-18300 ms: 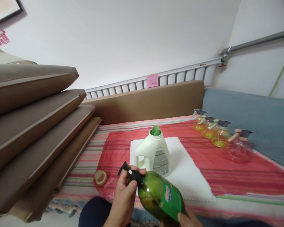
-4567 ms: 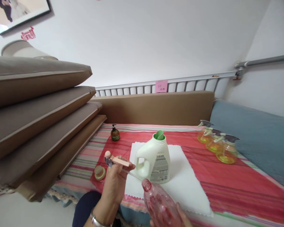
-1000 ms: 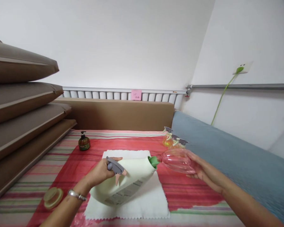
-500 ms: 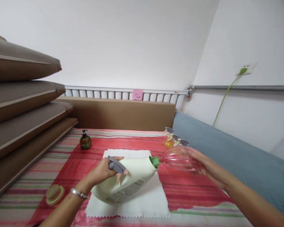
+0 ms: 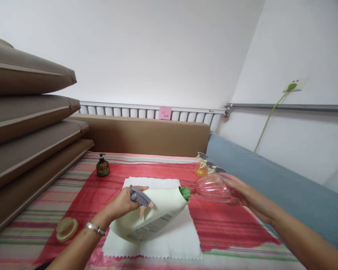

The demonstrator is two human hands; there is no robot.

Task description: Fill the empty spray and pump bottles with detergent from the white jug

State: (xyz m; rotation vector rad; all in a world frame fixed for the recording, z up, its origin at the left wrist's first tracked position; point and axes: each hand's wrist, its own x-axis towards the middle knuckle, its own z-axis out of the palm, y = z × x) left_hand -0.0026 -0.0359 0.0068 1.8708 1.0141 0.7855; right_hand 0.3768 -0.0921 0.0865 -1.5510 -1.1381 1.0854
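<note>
A large white detergent bottle [image 5: 160,206] lies tilted over a white cloth [image 5: 183,240], its green pouring spout [image 5: 185,193] pointing right. My left hand [image 5: 125,200] is closed around its handle side and also keeps a grey spray trigger head [image 5: 139,197] with a pink lever. My right hand [image 5: 239,189] is wrapped round the far end of a clear pink spray bottle [image 5: 211,186], without its head and nearly level. The pink bottle's neck meets the green spout. Whether liquid flows between them I cannot make out.
An amber pump bottle [image 5: 103,167] stands at the back left. Small spray bottles [image 5: 201,167] stand at the back right, partly hidden. A round pale cap [image 5: 67,228] lies at the front left. Stacked brown cushions [image 5: 30,108] rise on the left; a blue padded edge [image 5: 259,176] borders the right.
Both hands keep hold of the two bottles, spout to neck, with hardly any movement. The whole view has shifted slightly.
</note>
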